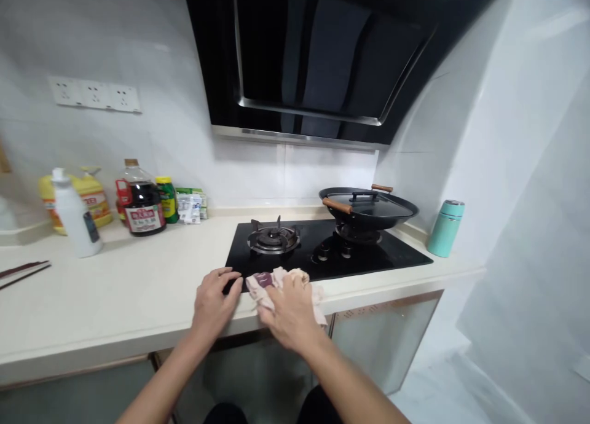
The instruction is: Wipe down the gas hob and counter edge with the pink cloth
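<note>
My right hand (290, 310) is closed on a pale pink cloth (260, 290) with a purple patch. It presses the cloth against the front edge of the black glass gas stove (286, 265), and part of the cloth hangs over the counter edge. Just to the left, my left hand (216, 300) rests on the counter with its fingers bent and apart, fingertips at the stove's front left corner. Nothing shows in that hand. The left burner (273, 238) is bare, behind both hands.
A lidded black wok (373, 206) with wooden handles covers the right burner. A mint green flask (445, 228) stands at far right. On the left are a white bottle (76, 218), a dark sauce jug (144, 206) and chopsticks (23, 271). A black range hood (313, 61) overhangs the stove.
</note>
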A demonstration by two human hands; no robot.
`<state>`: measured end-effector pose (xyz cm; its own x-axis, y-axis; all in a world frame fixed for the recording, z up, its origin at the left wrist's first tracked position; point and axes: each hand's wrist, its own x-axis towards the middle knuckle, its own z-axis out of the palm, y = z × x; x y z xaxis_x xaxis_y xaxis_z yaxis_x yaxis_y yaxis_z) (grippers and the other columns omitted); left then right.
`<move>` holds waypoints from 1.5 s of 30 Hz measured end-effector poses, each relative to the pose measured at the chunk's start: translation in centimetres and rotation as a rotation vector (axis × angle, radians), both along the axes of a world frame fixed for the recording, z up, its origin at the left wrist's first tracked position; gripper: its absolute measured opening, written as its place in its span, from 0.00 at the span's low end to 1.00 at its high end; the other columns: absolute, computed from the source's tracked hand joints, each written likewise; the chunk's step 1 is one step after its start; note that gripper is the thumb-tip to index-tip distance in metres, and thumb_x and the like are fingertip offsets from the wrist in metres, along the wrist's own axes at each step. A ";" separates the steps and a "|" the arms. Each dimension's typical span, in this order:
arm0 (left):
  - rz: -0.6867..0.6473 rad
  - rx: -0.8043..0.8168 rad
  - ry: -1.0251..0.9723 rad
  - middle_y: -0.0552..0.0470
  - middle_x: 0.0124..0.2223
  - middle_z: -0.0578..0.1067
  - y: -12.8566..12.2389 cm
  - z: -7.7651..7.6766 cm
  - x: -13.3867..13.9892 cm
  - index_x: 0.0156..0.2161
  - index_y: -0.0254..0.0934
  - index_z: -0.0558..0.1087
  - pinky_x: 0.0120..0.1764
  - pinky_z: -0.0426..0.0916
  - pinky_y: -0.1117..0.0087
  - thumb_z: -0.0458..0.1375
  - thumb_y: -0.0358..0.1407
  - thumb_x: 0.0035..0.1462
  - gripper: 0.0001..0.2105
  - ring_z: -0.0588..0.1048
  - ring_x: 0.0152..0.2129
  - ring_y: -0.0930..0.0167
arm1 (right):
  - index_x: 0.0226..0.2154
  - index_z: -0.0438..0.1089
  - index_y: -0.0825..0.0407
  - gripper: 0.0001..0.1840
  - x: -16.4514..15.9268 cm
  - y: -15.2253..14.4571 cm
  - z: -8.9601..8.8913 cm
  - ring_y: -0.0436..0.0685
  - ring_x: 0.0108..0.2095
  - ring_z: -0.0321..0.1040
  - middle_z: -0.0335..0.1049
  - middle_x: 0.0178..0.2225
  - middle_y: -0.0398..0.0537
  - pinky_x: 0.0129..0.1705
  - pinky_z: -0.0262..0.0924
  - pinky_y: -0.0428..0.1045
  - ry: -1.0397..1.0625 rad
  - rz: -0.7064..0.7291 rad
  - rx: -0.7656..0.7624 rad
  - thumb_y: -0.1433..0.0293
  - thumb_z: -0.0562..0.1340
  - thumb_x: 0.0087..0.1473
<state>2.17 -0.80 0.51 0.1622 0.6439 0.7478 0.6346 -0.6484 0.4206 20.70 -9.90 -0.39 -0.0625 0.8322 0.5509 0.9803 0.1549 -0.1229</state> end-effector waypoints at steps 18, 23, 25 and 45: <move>-0.150 0.013 0.489 0.43 0.62 0.71 -4.9 1.5 6.6 0.53 0.47 0.77 0.56 0.65 0.47 0.72 0.51 0.44 0.30 0.68 0.57 0.51 | 0.35 0.74 0.49 0.22 21.3 1.4 -5.0 0.62 0.42 0.65 0.72 0.38 0.53 0.48 0.57 0.57 0.276 -0.223 0.262 0.59 0.47 0.66; -0.122 -0.050 0.593 0.40 0.59 0.72 -5.5 0.3 9.4 0.58 0.44 0.75 0.54 0.66 0.46 0.73 0.53 0.42 0.36 0.70 0.52 0.49 | 0.35 0.74 0.50 0.26 19.2 0.5 -6.6 0.60 0.41 0.64 0.73 0.38 0.52 0.48 0.53 0.56 0.211 -0.339 0.340 0.59 0.45 0.69; -0.102 0.010 0.599 0.39 0.59 0.71 -6.4 -0.8 11.0 0.57 0.43 0.74 0.54 0.66 0.46 0.73 0.51 0.43 0.35 0.69 0.52 0.48 | 0.37 0.74 0.51 0.25 17.9 0.1 -8.0 0.61 0.45 0.65 0.74 0.41 0.53 0.53 0.52 0.58 0.238 -0.366 0.451 0.59 0.45 0.69; 0.028 0.401 0.533 0.44 0.64 0.70 -6.4 -9.8 14.2 0.66 0.55 0.64 0.54 0.63 0.49 0.59 0.40 0.63 0.27 0.69 0.56 0.54 | 0.54 0.70 0.48 0.24 17.1 -2.4 -12.4 0.66 0.60 0.63 0.73 0.55 0.55 0.64 0.43 0.67 0.181 -0.332 0.537 0.61 0.46 0.67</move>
<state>16.40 -7.24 -9.28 0.5631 0.3420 0.7523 0.7076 -0.6697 -0.2253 37.78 -12.28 -12.82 0.2834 0.3977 0.8727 0.9575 -0.0666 -0.2806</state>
